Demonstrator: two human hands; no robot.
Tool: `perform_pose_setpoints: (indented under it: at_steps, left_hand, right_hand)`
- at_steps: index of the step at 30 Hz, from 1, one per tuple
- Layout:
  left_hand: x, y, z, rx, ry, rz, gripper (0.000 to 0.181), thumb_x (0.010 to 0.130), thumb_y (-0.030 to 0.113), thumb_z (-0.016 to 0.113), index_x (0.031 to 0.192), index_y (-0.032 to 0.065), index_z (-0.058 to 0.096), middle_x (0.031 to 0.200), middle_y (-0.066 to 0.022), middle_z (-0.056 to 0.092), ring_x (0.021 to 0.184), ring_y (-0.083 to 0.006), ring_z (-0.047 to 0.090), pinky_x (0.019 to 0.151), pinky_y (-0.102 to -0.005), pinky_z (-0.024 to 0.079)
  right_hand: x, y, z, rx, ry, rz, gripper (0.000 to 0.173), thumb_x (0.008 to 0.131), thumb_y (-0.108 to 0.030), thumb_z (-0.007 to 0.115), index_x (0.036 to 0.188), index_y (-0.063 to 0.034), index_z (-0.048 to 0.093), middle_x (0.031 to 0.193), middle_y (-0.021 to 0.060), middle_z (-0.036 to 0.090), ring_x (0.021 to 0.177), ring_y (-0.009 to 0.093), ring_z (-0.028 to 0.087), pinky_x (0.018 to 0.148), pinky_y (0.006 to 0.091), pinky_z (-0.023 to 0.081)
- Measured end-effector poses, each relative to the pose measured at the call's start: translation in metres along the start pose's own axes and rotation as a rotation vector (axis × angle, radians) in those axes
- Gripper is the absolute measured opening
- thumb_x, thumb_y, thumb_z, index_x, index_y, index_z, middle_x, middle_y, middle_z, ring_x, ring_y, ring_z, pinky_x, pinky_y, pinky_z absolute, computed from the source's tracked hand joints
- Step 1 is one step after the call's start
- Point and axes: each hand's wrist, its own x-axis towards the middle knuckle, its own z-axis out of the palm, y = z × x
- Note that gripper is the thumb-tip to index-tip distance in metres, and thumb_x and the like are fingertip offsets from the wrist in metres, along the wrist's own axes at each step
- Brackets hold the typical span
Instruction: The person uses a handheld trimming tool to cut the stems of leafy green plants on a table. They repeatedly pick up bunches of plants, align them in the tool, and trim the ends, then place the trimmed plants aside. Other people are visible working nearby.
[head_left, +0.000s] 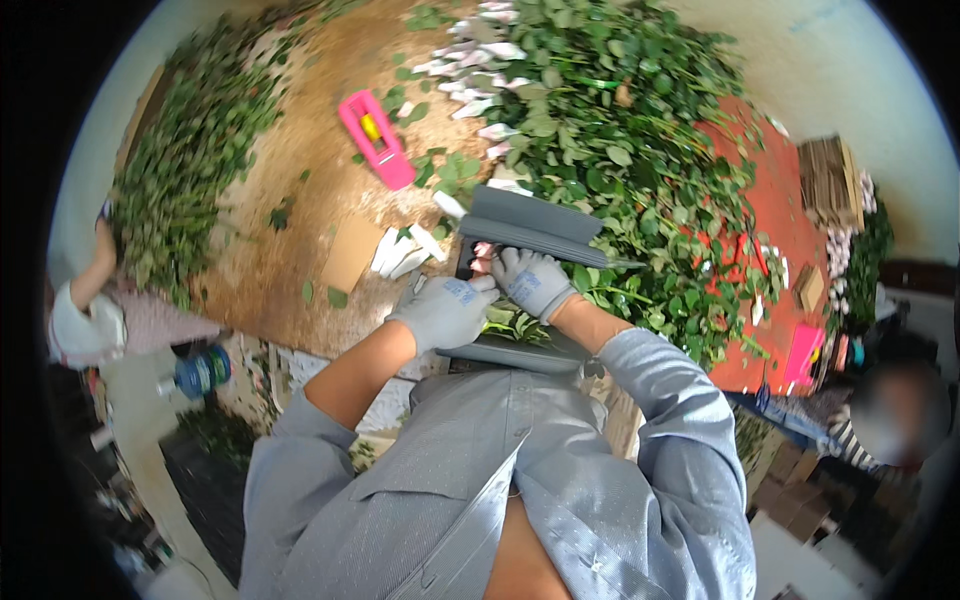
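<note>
Both my hands wear grey work gloves and meet over a dark grey ribbed holder (536, 225) at the table's near edge. Pink rose heads (481, 257) lie inside it, with their leafy stems (517, 324) running below my wrists. The fingers of my right hand (531, 281) curl around the roses just behind the heads. My left hand (454, 311) is beside them, fingertips close to the right hand; its grip is partly hidden. Left of the holder lie several white paper-like sleeves (409, 251) and a piece of brown cardboard (354, 253).
A pink tape dispenser (377, 140) rests on the wooden table (315, 150). Leafy rose stems with wrapped white heads (472, 67) pile up at right, over a red surface (750, 150). More stems (202, 150) lie left, near another person's arm (96, 259). Another person (892, 420) is at right.
</note>
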Motion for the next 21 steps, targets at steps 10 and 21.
perform_pose_setpoints:
  at_steps: [10, 21]
  left_hand:
    - [0.016, 0.006, -0.014, 0.071, 0.121, 0.060, 0.046, 0.088, 0.021, 0.066, 0.130, 0.0028, 0.061, 0.147, -0.0182, 0.054, 0.109, -0.0395, 0.066, 0.092, -0.0477, 0.054]
    - [0.015, 0.011, -0.010, 0.132, -0.015, -0.031, 0.061, 0.084, 0.019, 0.066, 0.142, 0.0038, 0.055, 0.158, -0.0184, 0.045, 0.106, -0.0405, 0.067, 0.092, -0.0501, 0.053]
  right_hand:
    - [-0.047, 0.003, -0.078, 0.295, 0.125, 0.409, 0.018, 0.087, -0.018, 0.060, 0.103, -0.0107, 0.064, 0.097, 0.0079, 0.060, 0.090, 0.026, 0.063, 0.074, 0.0403, 0.053]
    - [-0.113, 0.039, -0.044, 0.176, 0.075, 0.773, 0.018, 0.087, -0.014, 0.060, 0.103, -0.0115, 0.065, 0.103, 0.0092, 0.061, 0.103, 0.028, 0.059, 0.088, 0.0409, 0.046]
